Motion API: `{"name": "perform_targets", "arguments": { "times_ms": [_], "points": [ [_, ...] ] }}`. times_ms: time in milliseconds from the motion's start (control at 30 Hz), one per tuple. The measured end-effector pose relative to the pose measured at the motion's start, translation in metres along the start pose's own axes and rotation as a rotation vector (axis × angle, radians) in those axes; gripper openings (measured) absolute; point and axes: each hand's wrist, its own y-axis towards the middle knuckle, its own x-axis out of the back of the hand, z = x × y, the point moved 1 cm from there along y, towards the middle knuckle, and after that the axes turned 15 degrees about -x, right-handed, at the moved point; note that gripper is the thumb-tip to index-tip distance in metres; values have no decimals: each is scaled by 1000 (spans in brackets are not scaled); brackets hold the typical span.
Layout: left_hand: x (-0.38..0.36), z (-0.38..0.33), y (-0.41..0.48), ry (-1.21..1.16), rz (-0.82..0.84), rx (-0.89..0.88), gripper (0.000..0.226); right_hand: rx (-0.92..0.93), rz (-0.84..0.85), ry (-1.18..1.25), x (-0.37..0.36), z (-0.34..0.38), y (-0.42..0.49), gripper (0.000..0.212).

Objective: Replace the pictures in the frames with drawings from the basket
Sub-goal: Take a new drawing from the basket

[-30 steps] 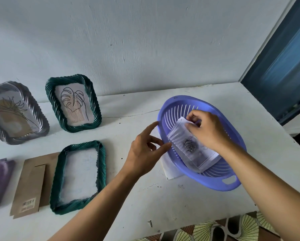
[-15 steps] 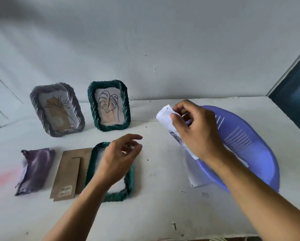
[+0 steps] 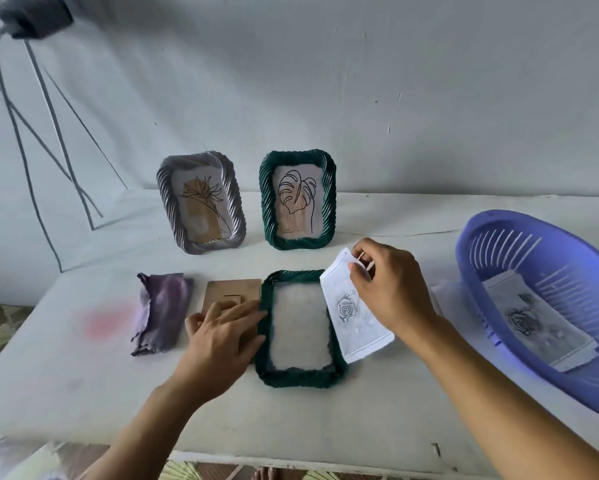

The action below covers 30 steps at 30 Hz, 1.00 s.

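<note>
Pinching the rose drawing [image 3: 351, 317] by its top corner with the right hand [image 3: 391, 292], tilted over the right side of the flat green frame [image 3: 300, 375], ready to go in. Pressing the frame's left edge with the spread left hand [image 3: 222, 337] (likely to stop sliding). Leaving a second drawing [image 3: 533, 323] in the purple basket [image 3: 499, 237], off to the right.

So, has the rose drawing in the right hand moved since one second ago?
Yes: the rose drawing went left, out of the purple basket, and now overlaps the right edge of the flat green frame.
</note>
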Motion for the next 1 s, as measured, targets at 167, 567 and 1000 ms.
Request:
{"name": "perform_targets", "arguments": {
  "times_ms": [167, 567, 1000],
  "points": [
    [-2, 2, -1, -13, -30, -21, 48, -80, 21, 18, -2, 10, -2, 6],
    [27, -68, 46, -642, -55, -74, 40, -348, 116, 305, -5, 15, -16, 6],
    [23, -58, 45, -1091, -239, 276, 50, -141, 305, 407, -16, 13, -32, 17]
  ]
}}
